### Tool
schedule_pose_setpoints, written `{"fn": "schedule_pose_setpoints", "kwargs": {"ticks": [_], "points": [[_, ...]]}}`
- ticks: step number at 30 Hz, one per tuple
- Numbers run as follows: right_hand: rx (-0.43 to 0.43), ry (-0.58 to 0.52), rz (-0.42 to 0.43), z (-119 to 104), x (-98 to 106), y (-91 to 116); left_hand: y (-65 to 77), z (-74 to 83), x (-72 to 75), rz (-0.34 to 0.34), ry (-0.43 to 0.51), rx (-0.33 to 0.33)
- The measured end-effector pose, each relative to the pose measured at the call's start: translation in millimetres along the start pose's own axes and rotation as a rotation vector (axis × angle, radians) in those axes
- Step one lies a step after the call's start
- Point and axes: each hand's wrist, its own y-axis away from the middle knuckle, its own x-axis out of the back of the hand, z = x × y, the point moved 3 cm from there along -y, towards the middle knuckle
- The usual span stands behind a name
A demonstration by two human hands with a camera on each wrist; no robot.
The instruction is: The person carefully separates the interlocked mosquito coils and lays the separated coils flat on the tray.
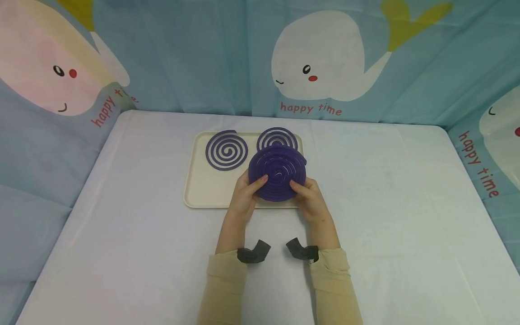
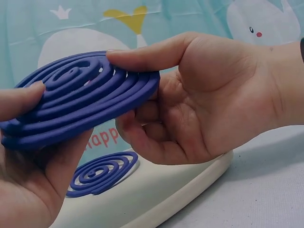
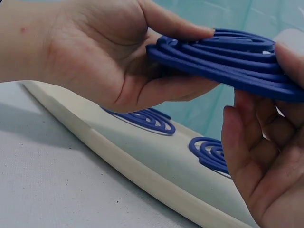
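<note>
Both hands hold a thick blue-purple mosquito coil [image 1: 277, 159], seemingly two coils nested together, raised over the front right of a cream tray [image 1: 211, 192]. My left hand [image 1: 243, 195] pinches its left edge, thumb on top and fingers beneath. On the opposite edge, my right hand [image 1: 311, 198] grips in the same way. The wrist views show the held coil [image 2: 95, 102] tilted, with narrow gaps between some rings. Two thinner spiral coils lie on the tray: one coil [image 1: 228, 151] at back left, another coil [image 1: 277, 129] at back right, partly covered by the held one.
A white cloth covers the table [image 1: 406, 203] around the tray. Behind and at the sides hang blue curtains [image 1: 203, 58] printed with whales. Each wrist wears a black strap mount, one mount [image 1: 253, 253] on the left and one mount [image 1: 302, 250] on the right.
</note>
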Motion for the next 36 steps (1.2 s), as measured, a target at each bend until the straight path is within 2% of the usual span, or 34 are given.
{"fn": "schedule_pose_setpoints", "kwargs": {"ticks": [8, 14, 19, 25, 36], "points": [[-0.005, -0.114, -0.054, -0.6, -2.8, 1.8, 2.0, -0.1, 1.1, -0.046, -0.003, -0.009], [-0.011, -0.128, -0.065, -2.0, -3.5, 2.3, 2.6, -0.4, 1.9, -0.065, 0.012, -0.030], [-0.006, -0.166, -0.095, -2.7, -3.9, 2.4, 4.0, 0.4, 3.0, -0.110, 0.033, -0.032], [0.002, -0.256, -0.137, -2.4, -4.6, 2.3, 4.4, 0.6, 4.1, -0.166, 0.031, -0.023], [0.037, -0.459, -0.157, -2.4, -3.2, 3.9, 4.7, 2.3, 3.0, -0.256, 0.039, -0.066]]}}
